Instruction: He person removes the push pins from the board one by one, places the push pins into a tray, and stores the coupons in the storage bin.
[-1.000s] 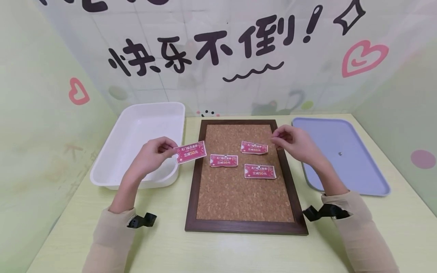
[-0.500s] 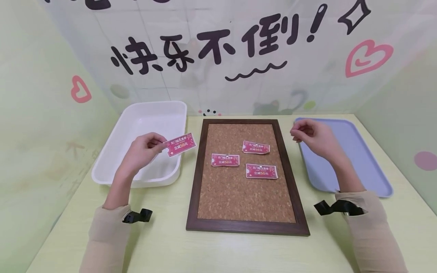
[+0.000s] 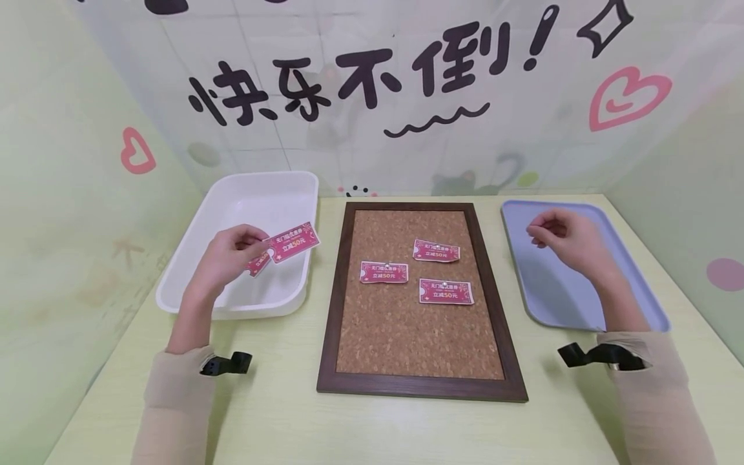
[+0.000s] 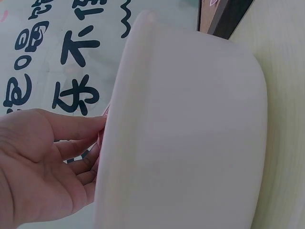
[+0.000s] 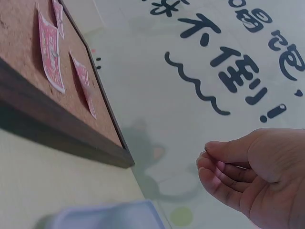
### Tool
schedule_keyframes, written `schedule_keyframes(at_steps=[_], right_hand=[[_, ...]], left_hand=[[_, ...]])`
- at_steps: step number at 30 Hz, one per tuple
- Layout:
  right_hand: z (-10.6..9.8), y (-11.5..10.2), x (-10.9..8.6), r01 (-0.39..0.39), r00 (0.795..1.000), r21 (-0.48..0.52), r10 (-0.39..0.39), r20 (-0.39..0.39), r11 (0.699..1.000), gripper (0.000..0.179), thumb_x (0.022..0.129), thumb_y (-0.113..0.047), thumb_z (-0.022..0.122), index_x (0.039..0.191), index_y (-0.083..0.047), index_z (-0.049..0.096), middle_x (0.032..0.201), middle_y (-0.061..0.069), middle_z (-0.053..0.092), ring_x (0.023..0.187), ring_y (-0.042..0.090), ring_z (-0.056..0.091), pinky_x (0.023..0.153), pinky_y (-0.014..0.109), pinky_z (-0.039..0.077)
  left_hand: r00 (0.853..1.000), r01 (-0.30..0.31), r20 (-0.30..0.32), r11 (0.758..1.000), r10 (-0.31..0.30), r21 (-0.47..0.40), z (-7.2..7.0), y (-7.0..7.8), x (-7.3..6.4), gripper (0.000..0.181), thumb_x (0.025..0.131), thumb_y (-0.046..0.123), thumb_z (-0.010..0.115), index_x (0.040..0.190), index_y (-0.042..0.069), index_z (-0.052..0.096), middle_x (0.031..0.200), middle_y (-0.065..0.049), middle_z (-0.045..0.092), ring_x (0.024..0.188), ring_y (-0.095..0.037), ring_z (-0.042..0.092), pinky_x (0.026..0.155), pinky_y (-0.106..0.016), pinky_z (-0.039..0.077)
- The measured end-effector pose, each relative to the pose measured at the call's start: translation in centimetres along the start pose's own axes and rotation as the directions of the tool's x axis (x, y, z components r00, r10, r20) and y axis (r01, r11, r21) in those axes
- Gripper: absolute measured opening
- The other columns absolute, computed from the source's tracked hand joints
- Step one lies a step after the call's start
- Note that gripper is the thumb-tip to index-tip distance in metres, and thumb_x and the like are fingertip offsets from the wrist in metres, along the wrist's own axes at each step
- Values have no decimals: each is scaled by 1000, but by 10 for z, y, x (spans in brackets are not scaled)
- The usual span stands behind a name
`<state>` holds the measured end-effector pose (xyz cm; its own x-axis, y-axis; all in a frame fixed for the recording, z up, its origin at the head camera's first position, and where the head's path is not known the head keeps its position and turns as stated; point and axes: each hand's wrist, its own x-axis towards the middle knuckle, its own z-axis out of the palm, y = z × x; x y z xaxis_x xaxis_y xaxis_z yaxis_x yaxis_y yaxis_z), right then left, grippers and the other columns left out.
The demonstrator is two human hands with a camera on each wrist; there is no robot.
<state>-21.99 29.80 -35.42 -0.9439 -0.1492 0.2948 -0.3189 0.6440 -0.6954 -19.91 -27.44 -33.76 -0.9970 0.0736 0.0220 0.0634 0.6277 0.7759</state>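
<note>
In the head view my left hand (image 3: 234, 255) pinches a pink printed coupon (image 3: 293, 243) by its left end, over the white basin (image 3: 165, 294). Part of a second coupon (image 3: 258, 265) shows below that hand; whether it is held or lies in the basin I cannot tell. My right hand (image 3: 565, 237) is above the blue tray (image 3: 537, 300), thumb and forefinger pressed together on what seems a tiny pushpin, almost wholly hidden by the fingertips. Three coupons are pinned to the framed corkboard (image 3: 407, 342): one at left (image 3: 384, 272), one at upper right (image 3: 436, 250), one at lower right (image 3: 445, 292).
The corkboard's dark wooden frame (image 3: 421, 385) stands between basin and tray on the pale table (image 3: 279, 413). A wall sheet (image 3: 349, 148) with black lettering rises directly behind them. Side walls close off left and right.
My left hand has drawn the coupon leftward from the board's edge to over the basin. My right hand has moved right, from the board's upper right edge to above the tray.
</note>
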Motion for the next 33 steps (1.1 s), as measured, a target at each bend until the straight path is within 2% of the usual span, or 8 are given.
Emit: schedule_keyframes(at_steps=[2,4,9,14,24,29,33], right_hand=[[-5,7,-2,-3,1000,4,3,-7,1000,10,97,1,64,100,10,65,78,-8,67,68,-3,62,62,13,48],[-12,12,-6,-26,1000,-19,26,-14,999,11,97,-2,65,101,9,66,77,-10,67,67,-3,62,62,13,48],[-29,24,-16,-122,992,-112,120,-29,986,21,99,-16,67,104,4,66,77,-5,71,67,-3,62,57,17,46],[-36,41,-23,-146,989,-109,142,-47,983,20,98,-12,66,102,7,65,74,-9,69,64,-5,61,57,14,46],[-44,70,-27,-227,974,-139,221,-59,964,25,99,-15,65,104,9,66,72,-4,69,63,-1,61,57,15,44],[-51,79,-31,-256,966,-119,252,-51,959,28,100,-15,63,107,12,64,72,-13,67,63,-5,61,59,13,44],[-56,84,-35,-271,962,-101,266,-57,957,30,100,-14,62,109,14,62,72,-22,64,63,-8,60,59,12,44]], left_hand=[[1000,14,-5,1000,-14,4,-2,-2,1,31,102,22,61,119,-3,63,107,-19,62,91,-30,57,67,-25,50],[1000,28,-9,1000,-28,8,-4,-3,1,31,102,22,61,120,-4,63,106,-20,62,93,-32,57,67,-25,49],[999,48,-16,999,-48,13,-8,-6,2,31,102,20,60,120,-6,61,106,-21,61,94,-34,55,67,-23,49],[997,75,-26,997,-75,19,-9,-13,3,33,103,20,59,123,-6,60,107,-20,60,98,-35,54,70,-24,50],[990,141,-30,989,-140,48,-11,-30,6,36,104,21,57,127,-7,58,111,-20,57,98,-32,53,74,-28,48],[982,185,-36,982,-184,38,-12,-41,8,38,104,21,56,129,-8,56,112,-20,58,99,-33,56,79,-34,51],[976,211,-53,977,-210,26,-13,-48,9,39,103,20,58,129,-9,56,110,-20,59,97,-32,58,78,-32,52]])
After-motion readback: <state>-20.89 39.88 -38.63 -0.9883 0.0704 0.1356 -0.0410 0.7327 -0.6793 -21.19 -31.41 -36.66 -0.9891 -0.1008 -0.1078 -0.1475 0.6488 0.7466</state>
